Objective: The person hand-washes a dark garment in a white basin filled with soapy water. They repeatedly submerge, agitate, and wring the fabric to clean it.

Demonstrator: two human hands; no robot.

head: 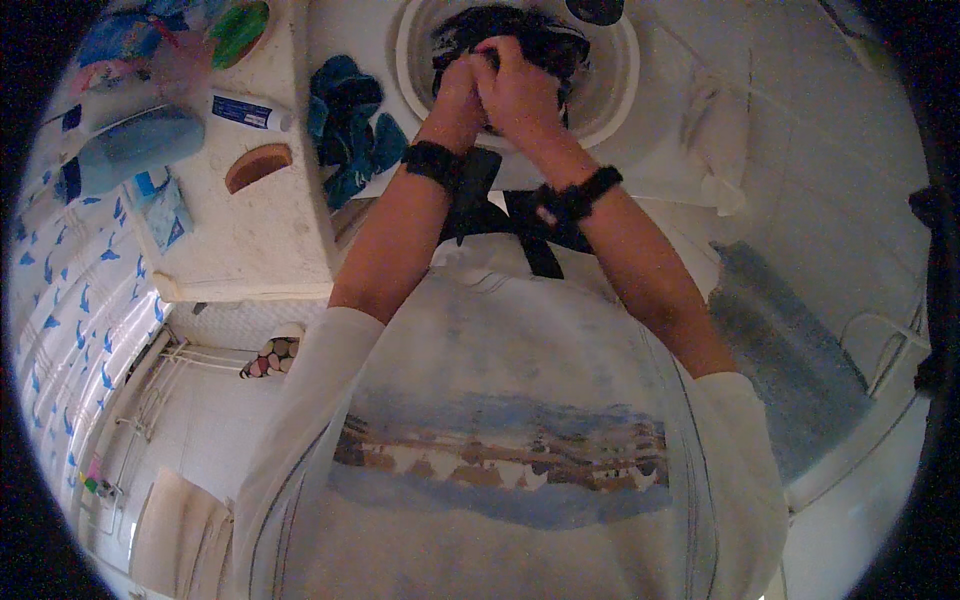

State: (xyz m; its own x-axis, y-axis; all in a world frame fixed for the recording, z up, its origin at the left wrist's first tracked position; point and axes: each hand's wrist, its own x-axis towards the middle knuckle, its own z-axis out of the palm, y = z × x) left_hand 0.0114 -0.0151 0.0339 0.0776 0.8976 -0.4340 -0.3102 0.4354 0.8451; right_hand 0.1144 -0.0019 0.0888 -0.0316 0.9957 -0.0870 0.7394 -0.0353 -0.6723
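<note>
My left hand (459, 94) and my right hand (517, 90) meet over a round pale basin (632, 82) at the top middle. Dark wet-looking cloth (487, 22) lies bunched in it, beneath and beyond my fingers. The fingers of both hands are curled close together; the cloth at the fingertips is too dark to show clearly how each hand grips it. A dark band sits on each wrist. Just left of the basin lies a crumpled teal cloth (349, 112).
On a pale ledge (277, 217) at left are a toothpaste tube (247, 112), a brown comb (257, 166), a blue translucent bottle (142, 139) and a green oval object (238, 31). A dolphin-patterned curtain (82, 300) hangs at far left. A grey-blue towel (787, 360) hangs at right.
</note>
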